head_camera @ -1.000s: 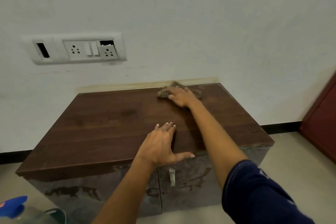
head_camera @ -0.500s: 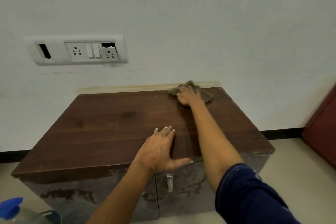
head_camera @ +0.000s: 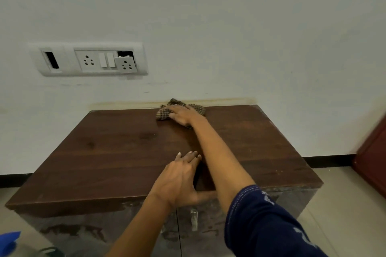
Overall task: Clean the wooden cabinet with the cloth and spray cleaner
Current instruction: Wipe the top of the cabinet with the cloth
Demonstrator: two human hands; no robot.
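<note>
The spray bottle [head_camera: 9, 241] is barely there: only a blue, blurred trigger head and a bit of clear body show, cut off by the lower left corner, far to the left of and below the left grip [head_camera: 179, 177]; its label cannot be read. Much of the checked cloth [head_camera: 161, 115] is hidden beneath the right grip [head_camera: 182, 115], with folds showing past the fingertips on the left and behind the knuckles on the right; how it is folded under the palm cannot be told. The right forearm crosses in front of the left grip's thumb, hiding its tip. A dark red-brown piece of furniture [head_camera: 371, 165] is cut off by the right edge, well to the right of both grips.

The right grip lies wide and flat, fingers extended and pressing on the cloth, not closed round it; the cloth lies directly under it at the rear edge of the wooden cabinet [head_camera: 108, 152], close to the white wall. The left grip is also wide, holding nothing, palm down on the cabinet top near its front edge, thumb spread out along that edge; the cloth lies well beyond its fingertips, towards the wall. Below this grip, a small pale handle [head_camera: 194, 220] sits on the mottled cabinet front. A socket panel [head_camera: 92, 60] hangs on the wall above and left of the right grip; a dark blue sleeve [head_camera: 263, 227] covers the right upper arm.
</note>
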